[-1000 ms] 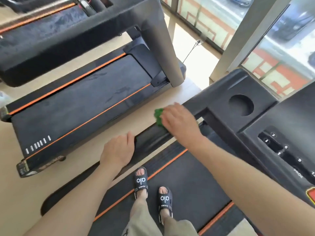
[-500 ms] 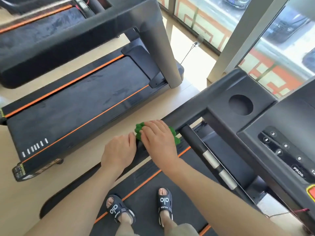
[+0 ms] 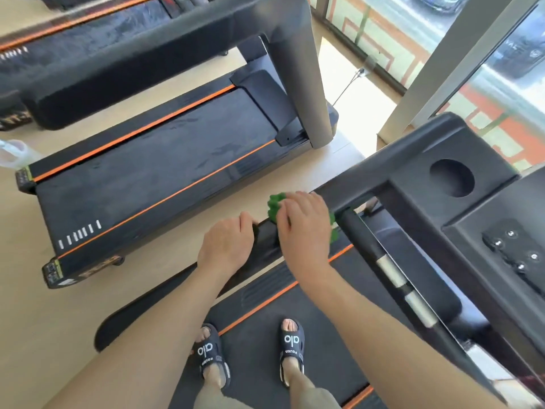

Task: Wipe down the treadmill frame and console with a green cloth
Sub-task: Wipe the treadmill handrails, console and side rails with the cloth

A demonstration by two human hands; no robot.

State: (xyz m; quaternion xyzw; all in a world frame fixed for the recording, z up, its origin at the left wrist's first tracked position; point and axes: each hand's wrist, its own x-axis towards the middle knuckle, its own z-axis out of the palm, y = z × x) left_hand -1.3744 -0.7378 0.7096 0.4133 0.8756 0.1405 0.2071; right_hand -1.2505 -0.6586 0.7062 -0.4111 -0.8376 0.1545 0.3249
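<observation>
Risk, judged: cloth (image 3: 275, 205) is bunched small under the right hand (image 3: 303, 225), so a stroke may slip off the narrow handrail (image 3: 265, 240) and miss its underside; the junction just beyond the right fingers, where a grip bar (image 3: 358, 231) branches off, could snag the wad or be skipped.

Risk, judged: left hand (image 3: 225, 246) sits on the same rail close behind the right, so a backward stroke would bump it and leave the patch beneath unwiped.

Right hand: palm down, fingers curled over the green cloth, pressing it onto the rail; cloth shows only at the fingertips and at the far edge of the palm.

Left hand: fingers curled over the rail's outer edge, gripping it, no cloth.

Console (image 3: 522, 252): well to the right of the right hand, buttons visible, cloth nowhere near it.

Cup well (image 3: 451, 178): ahead and right of the right hand, apart from the cloth.

Belt (image 3: 265, 343): below both forearms, sandalled feet on it.
</observation>
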